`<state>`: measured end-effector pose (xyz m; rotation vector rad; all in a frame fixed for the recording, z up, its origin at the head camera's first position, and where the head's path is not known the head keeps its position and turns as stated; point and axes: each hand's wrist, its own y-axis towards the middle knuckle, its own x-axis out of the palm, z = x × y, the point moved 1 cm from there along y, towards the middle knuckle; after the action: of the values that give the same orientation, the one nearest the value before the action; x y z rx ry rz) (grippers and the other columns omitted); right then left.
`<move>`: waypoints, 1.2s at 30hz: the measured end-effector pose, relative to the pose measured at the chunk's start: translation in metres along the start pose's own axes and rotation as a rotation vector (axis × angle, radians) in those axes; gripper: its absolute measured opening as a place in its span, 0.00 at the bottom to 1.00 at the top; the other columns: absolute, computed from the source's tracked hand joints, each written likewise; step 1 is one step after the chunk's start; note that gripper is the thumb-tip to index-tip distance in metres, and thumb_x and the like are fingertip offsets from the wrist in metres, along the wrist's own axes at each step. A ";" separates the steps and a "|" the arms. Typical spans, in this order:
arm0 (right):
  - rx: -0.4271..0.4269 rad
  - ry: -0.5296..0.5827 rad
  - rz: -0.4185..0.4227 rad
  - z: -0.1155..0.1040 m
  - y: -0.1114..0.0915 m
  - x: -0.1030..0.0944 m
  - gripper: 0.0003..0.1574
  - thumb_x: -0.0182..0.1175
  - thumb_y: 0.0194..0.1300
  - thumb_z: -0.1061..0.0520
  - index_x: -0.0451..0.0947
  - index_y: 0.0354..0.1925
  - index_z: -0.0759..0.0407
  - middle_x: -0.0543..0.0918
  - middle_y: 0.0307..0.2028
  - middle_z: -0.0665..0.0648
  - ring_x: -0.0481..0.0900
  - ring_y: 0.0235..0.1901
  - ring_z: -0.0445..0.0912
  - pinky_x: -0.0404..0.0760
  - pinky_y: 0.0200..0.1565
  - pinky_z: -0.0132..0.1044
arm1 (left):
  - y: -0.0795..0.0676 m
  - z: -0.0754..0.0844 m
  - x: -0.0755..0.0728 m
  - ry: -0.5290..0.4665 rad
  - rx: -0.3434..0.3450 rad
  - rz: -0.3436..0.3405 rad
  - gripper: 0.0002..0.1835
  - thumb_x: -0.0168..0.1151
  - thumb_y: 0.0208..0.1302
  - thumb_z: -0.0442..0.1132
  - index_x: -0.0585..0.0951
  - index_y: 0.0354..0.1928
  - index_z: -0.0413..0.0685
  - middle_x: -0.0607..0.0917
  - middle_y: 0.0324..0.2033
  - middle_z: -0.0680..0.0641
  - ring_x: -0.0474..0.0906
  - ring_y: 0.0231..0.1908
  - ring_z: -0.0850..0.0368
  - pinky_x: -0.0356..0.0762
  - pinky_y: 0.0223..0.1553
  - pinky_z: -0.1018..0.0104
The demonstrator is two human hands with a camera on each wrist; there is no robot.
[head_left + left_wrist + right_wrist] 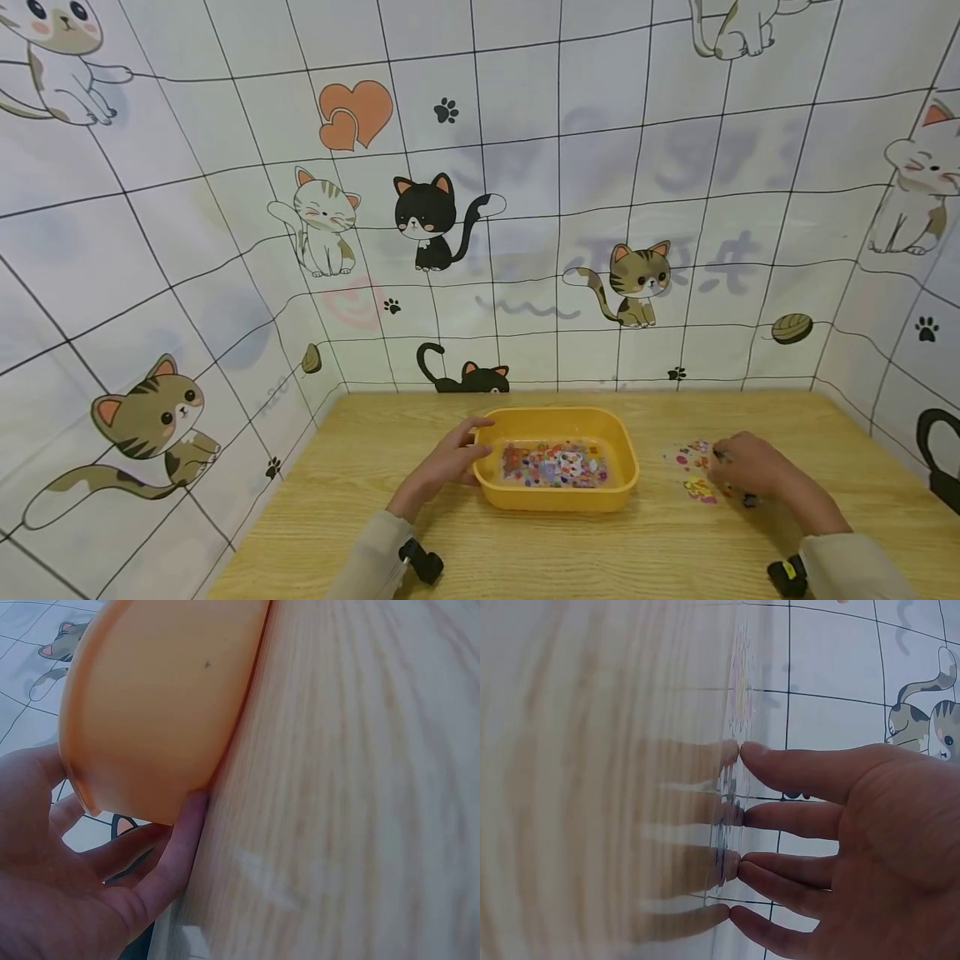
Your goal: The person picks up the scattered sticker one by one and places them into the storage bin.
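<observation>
A yellow plastic tub (557, 498) sits on the wooden table, with many small colourful stickers (555, 463) on its floor. My left hand (448, 458) holds the tub's left end, some fingers at the rim and one low against the wall near the base; the left wrist view shows this hand (112, 877) against the tub's outer wall (165, 712). To the right of the tub, my right hand (753, 467) touches a patch of loose stickers (699, 490) on the table. In the right wrist view the fingers of this hand (870, 832) are extended, tips down on the glossy surface.
The pale wooden table (525, 550) meets a white wall sheet (525, 167) printed with cats and grid lines. A black loop-shaped object (937, 450) stands at the far right edge. Small black devices (422, 562) are strapped to both wrists.
</observation>
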<state>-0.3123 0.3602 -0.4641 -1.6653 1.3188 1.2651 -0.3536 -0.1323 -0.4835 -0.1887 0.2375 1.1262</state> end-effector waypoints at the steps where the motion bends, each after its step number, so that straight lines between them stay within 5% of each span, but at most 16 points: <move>1: 0.002 0.008 -0.001 0.000 0.000 0.000 0.31 0.67 0.64 0.56 0.77 0.53 0.83 0.82 0.49 0.79 0.78 0.51 0.75 0.81 0.50 0.68 | 0.000 0.000 0.000 0.001 -0.002 0.001 0.26 0.59 0.77 0.46 0.70 0.73 0.60 0.72 0.65 0.34 0.80 0.56 0.45 0.91 0.41 0.50; 6: 0.020 0.074 -0.015 0.002 0.002 0.000 0.28 0.70 0.61 0.57 0.79 0.49 0.81 0.84 0.47 0.77 0.83 0.45 0.65 0.85 0.45 0.61 | 0.001 0.001 0.000 0.007 -0.002 0.000 0.26 0.59 0.77 0.46 0.70 0.73 0.60 0.72 0.64 0.35 0.80 0.55 0.45 0.91 0.41 0.50; 12: 0.042 0.095 -0.033 0.004 0.003 0.004 0.24 0.71 0.59 0.60 0.80 0.46 0.79 0.86 0.42 0.71 0.79 0.36 0.50 0.85 0.40 0.53 | 0.000 0.000 0.001 0.012 -0.004 0.000 0.26 0.58 0.77 0.44 0.69 0.73 0.58 0.73 0.63 0.34 0.80 0.54 0.46 0.91 0.41 0.50; 36: 0.115 0.022 0.027 -0.009 0.003 0.001 0.10 0.72 0.57 0.60 0.81 0.33 0.64 0.84 0.35 0.62 0.77 0.33 0.51 0.80 0.35 0.50 | -0.003 0.000 0.001 0.029 0.008 0.013 0.25 0.55 0.79 0.41 0.68 0.74 0.57 0.74 0.63 0.33 0.82 0.52 0.46 0.91 0.39 0.52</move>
<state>-0.3122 0.3507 -0.4615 -1.5909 1.4045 1.1670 -0.3504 -0.1333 -0.4834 -0.1962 0.2696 1.1362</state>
